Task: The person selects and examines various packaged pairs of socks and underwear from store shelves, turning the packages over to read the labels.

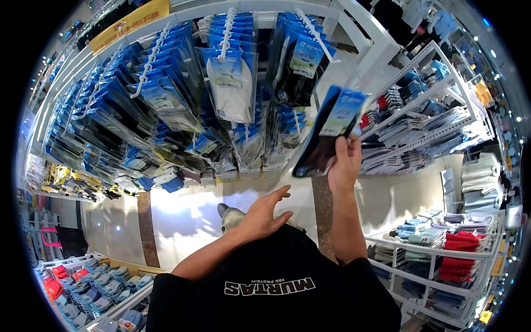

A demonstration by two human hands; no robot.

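Note:
My right hand grips a flat clear packet of dark insoles or socks with a blue-and-green header card; which of the two it holds I cannot tell. The packet is tilted, to the right of the display hooks. My left hand is empty, fingers apart, in front of my body. Ahead, similar packets hang in rows on white hooks: a pack with white contents in the middle, one with black contents on the hook nearest my right hand, and more packs to the left.
A white metal rack frame rises at the upper right. Shelves of folded clothes stand at the right, with a bin of small packed garments at the lower left. A black basket with a pink handle is at the left. Tiled floor lies below.

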